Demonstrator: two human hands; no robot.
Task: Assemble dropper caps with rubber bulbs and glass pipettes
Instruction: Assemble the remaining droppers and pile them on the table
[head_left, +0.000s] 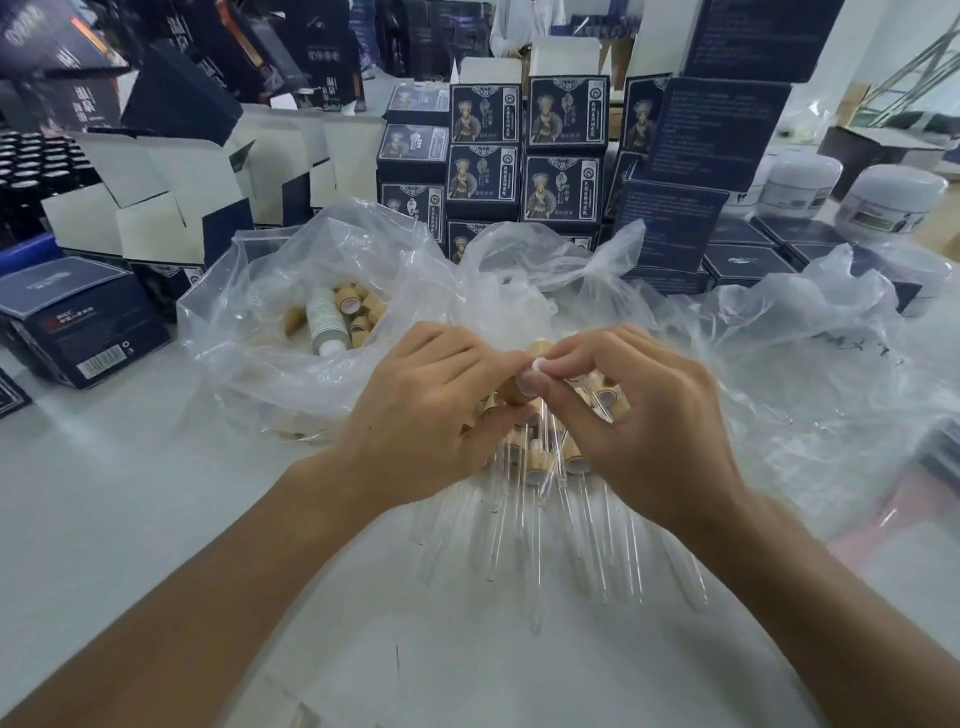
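Above the white counter (130, 519), both forearms reach forward and the 2 hands meet. Left hand (415, 410) curls around a wooden dropper cap (514, 389); right hand (628, 410) pinches its white rubber bulb (535, 365). Beneath them lie glass pipettes (519, 540) in a loose pile.

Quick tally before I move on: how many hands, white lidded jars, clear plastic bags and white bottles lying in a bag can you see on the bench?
Hands: 2, the left hand and the right hand
White lidded jars: 2, one and another
Clear plastic bags: 2, one and another
White bottle in the left bag: 1
Total: 7
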